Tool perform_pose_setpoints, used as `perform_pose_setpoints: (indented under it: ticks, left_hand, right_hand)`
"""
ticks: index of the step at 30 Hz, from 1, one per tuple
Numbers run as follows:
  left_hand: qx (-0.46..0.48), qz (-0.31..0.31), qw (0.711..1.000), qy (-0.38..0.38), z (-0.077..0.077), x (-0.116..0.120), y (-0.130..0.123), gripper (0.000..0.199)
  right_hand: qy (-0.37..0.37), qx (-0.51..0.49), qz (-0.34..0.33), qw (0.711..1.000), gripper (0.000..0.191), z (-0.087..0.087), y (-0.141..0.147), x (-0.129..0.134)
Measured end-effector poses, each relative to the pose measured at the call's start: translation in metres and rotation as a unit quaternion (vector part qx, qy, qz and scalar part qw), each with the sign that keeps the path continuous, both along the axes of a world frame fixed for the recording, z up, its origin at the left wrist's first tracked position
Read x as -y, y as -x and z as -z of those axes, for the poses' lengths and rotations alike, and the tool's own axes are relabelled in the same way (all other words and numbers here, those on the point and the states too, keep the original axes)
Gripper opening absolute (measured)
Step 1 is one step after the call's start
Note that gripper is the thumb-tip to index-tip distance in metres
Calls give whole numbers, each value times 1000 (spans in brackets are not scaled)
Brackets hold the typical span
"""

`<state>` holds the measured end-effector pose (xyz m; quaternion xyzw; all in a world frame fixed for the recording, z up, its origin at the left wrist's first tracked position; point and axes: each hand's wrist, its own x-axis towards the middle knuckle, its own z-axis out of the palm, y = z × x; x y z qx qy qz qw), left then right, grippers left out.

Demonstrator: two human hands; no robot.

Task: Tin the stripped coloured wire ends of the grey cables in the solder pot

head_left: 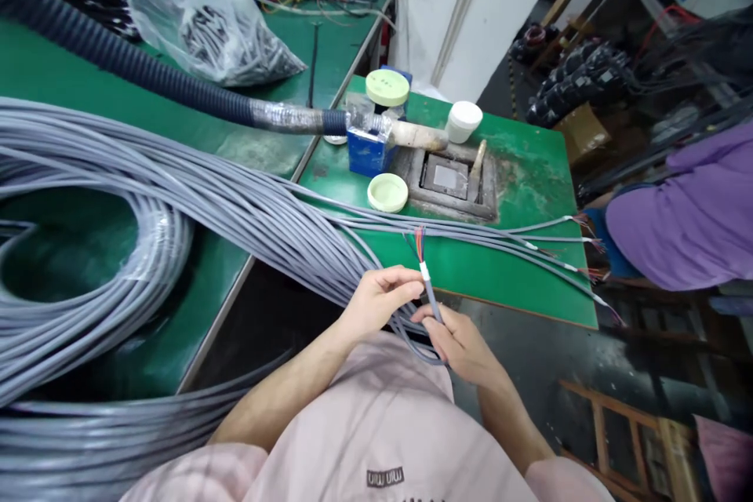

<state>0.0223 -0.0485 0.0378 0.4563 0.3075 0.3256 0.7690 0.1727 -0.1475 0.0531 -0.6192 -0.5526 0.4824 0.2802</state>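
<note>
A grey cable (434, 301) points up and away from me, its end wrapped in a white band with thin coloured wires (420, 241) fanning out. My right hand (462, 341) is closed round the cable below the white band. Beside that band, my left hand (382, 298) has its thumb and fingers pinched together at the cable; whatever lies between the fingertips is too small to name. A thick bundle of grey cables (282, 227) runs from the left and passes behind my hands. Several cable ends with bared wires (588, 274) lie at the green board's right edge.
On the green board (529, 267) stand a square metal pot (447, 176), a blue box (368, 153), a white tub (463, 121) and a pale lid (387, 193). A ribbed hose (194, 90) crosses the left bench. A person in purple (688, 204) is at the right.
</note>
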Motion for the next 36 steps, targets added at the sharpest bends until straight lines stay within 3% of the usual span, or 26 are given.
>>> perform_pose_setpoints:
  ticks: [3,7,13,16,22,31,36]
  left_hand:
    - [11,-38,998,52,7,-1,0,25]
    - [24,-58,996,67,12,-1,0,26]
    - [48,-8,996,80,8,6,-4,30]
    - [61,-47,994,83,8,4,-4,27]
    - [84,-143,982,95,11,-6,0,25]
    - [145,-98,970,170,3,-8,-1,33]
    - [138,-130,974,125,7,-6,-1,30]
  right_hand:
    - [-2,12,-45,999,27,-1,1,-4]
    - [-8,-1,-66,998,25,1,0,-5]
    - [-77,-46,86,992,24,15,3,-5]
    - [-86,-49,116,988,24,18,5,-6]
    - [-91,-62,124,986,22,21,8,-7]
    - [-86,-74,102,988,26,21,14,-6]
    - [-84,-75,102,988,26,20,14,-6]
